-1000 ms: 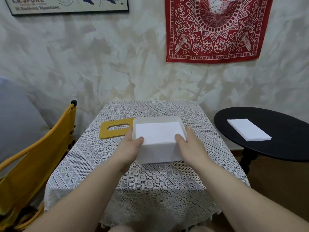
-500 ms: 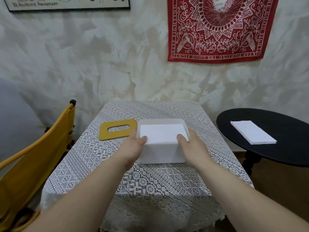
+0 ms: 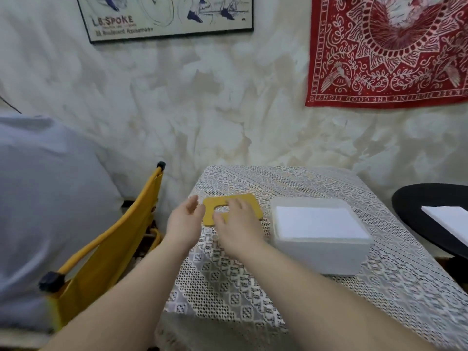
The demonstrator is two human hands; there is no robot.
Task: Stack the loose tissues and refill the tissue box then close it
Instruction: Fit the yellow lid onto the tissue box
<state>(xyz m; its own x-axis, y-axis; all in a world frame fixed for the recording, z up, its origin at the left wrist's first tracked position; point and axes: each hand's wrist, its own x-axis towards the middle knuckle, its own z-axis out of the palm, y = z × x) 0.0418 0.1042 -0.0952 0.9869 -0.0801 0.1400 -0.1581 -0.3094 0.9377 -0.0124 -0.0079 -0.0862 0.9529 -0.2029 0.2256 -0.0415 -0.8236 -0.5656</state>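
Two bare forearms reach in from the near edge over a lace-covered table [image 3: 253, 287]. The right hand [image 3: 238, 224] lies on the yellow lid [image 3: 249, 205], fingers bent down onto it by its oval slot; whether they hook the slot or only press I cannot tell. The left hand [image 3: 183, 220] is just beside the lid's left edge, fingers loosely spread, holding nothing, the thumb close to the lid's corner. The lid lies flat near the table's left edge, with lace showing between it and the box. One white box [image 3: 321, 252] sits right of the lid, apart from both hands, its top uncovered and a flat stack of tissues [image 3: 319, 222] filling it to just under the rim. Bare lace lies before the box and behind it up to the far edge. One yellow chair [image 3: 106, 252] stands close by the table's left side. At the right border one black round table [image 3: 430, 206] carries a second white stack [image 3: 448, 219], partly cut off. Behind, the wall holds one framed poster [image 3: 167, 16] and one red bandana [image 3: 390, 49].
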